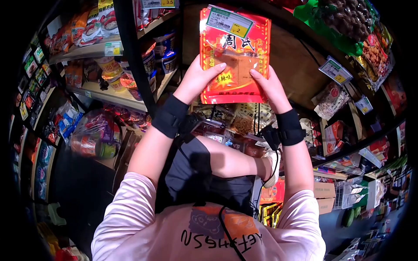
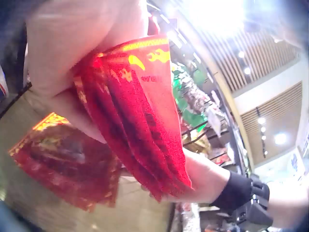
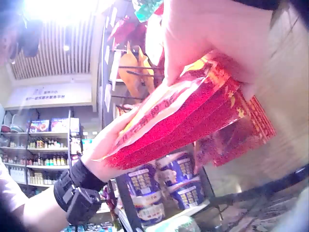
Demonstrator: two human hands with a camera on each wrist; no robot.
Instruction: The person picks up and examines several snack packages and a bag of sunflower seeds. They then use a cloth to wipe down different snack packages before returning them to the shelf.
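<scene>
Close to the camera, a stack of red packets [image 1: 237,89] reads 周氏 and 香辣味, held upright between the left hand [image 1: 202,77] and right hand [image 1: 272,87], each gripping a side edge, thumbs on the front. A green-and-white price tag [image 1: 228,21] showing 2 overlaps their top. Another red packet [image 2: 67,162] hangs just behind. Leftward, tub containers [image 1: 166,54] stand on a shelf [image 1: 167,80]; above, another label [image 1: 157,3] reads 3.5. The shirt's lettering [image 1: 220,240] appears inverted.

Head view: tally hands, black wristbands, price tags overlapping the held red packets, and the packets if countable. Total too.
Hands: 2 (left hand, right hand)
Black wristbands: 2
Overlapping price tag: 1
Red packets: stacked, count unclear, excluded
Total: 5
</scene>
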